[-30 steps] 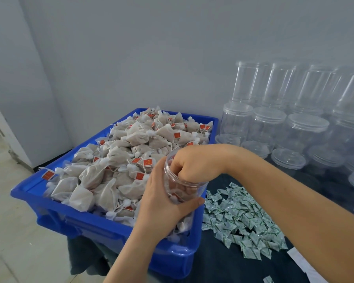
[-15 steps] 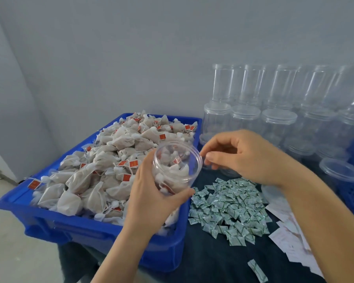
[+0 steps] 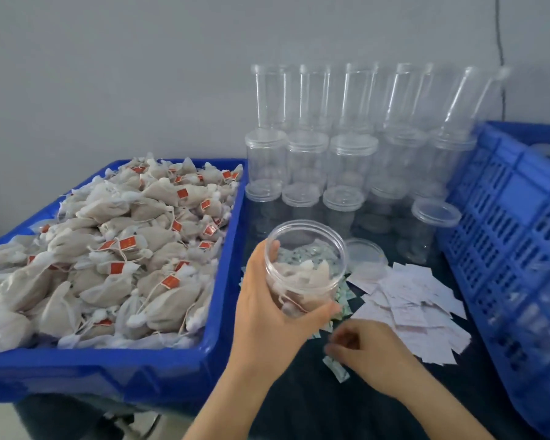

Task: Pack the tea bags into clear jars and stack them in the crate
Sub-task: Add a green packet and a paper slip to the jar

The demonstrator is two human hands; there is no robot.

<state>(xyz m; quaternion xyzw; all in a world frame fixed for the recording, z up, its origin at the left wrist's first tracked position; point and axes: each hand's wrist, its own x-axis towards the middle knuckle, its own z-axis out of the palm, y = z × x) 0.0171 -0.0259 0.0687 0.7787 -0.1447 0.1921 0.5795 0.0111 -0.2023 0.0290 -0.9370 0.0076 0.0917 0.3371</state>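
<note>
While left hand grips jar, sachets below

Honestly nothing here is legible. The red tags on the tea bags carry some pale print, but it's too small and blurry to make out. Same with the white paper slips at 3 o'clock from the held jar: faint pinkish printing, unreadable. The little green sachets show a pattern only.

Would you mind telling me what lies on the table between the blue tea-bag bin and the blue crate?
In the head view, between bin and crate: lidded clear jars, a loose lid, small green sachets, white paper slips.
</note>
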